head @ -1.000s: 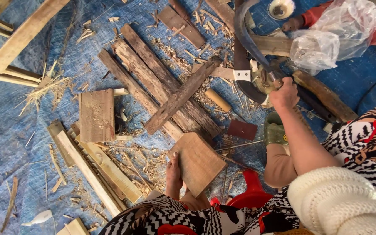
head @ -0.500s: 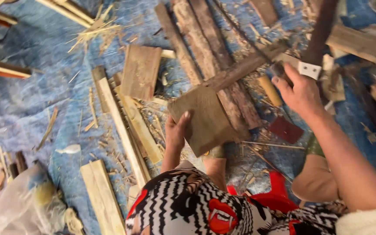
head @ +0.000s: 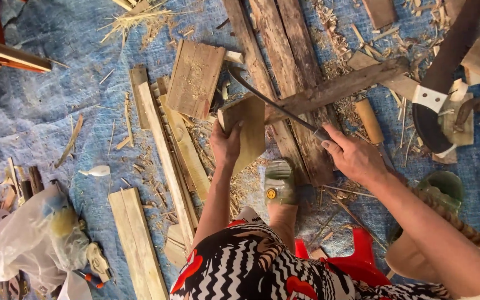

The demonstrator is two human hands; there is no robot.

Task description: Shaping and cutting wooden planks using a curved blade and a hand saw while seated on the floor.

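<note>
Blue tarp, wood block in left hand, blade in right hand

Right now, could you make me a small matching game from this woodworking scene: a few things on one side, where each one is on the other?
Things:
1. small wooden board
2. curved blade
3. clear plastic bag
4. red stool

Places:
A. under the person, bottom of the view
B. gripped by the left hand
C. lower left, on the blue tarp
D. held in the right hand, its tip over the board

Pairs: 1-B, 2-D, 3-C, 4-A
</note>
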